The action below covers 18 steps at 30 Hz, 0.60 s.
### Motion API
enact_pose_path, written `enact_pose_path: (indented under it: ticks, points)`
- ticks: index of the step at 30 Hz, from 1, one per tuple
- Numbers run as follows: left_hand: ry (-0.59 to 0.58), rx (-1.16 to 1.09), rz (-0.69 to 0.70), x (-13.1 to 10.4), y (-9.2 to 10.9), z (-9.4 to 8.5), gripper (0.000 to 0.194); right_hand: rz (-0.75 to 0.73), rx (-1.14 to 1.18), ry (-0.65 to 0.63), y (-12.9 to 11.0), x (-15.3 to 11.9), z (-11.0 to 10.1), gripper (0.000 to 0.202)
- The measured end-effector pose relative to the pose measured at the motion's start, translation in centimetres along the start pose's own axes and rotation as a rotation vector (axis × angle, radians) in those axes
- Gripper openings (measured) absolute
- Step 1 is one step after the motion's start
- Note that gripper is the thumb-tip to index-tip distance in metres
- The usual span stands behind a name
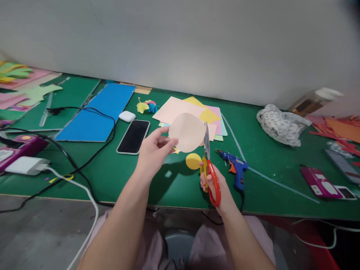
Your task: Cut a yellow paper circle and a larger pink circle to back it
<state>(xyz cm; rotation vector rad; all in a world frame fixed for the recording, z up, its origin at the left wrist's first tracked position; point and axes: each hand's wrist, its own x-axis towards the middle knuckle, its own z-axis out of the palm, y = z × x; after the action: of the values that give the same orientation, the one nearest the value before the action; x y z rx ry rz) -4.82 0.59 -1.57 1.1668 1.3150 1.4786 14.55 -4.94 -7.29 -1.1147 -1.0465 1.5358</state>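
Observation:
Between the thumb and fingers of my left hand (157, 148) is the edge of a pale peach paper circle (187, 132), held above the table. My right hand (218, 183) grips a pair of scissors (210, 170) with red and yellow handles, their blades pointing up and away beside the circle's right edge. Below the circle a small yellow paper disc (193, 161) lies near the scissors. Behind it is a stack of coloured paper sheets (171, 107), with a yellow paper piece (210, 115) on top. A blue glue gun (237, 168) rests just right of my right hand.
On the green table (270, 165), a phone (133, 137), white case (127, 116) and blue board (98, 112) lie left. Small paper flowers (147, 106) sit behind. A black cable (104, 153) crosses the left side. A patterned cloth bundle (282, 125) and purple power strip (320, 182) stand right.

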Motion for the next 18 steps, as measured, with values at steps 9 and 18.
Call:
enact_pose_path:
  ticks: [9,18]
  points:
    - [0.041,-0.045,0.016,0.12,0.17,-0.17,0.039,0.025,0.006,-0.004,-0.39,-0.02,0.11,0.042]
    - [0.130,-0.038,0.062,0.56,-0.21,-0.98,0.033,0.064,-0.019,-0.028,-0.77,-0.05,0.41,0.042]
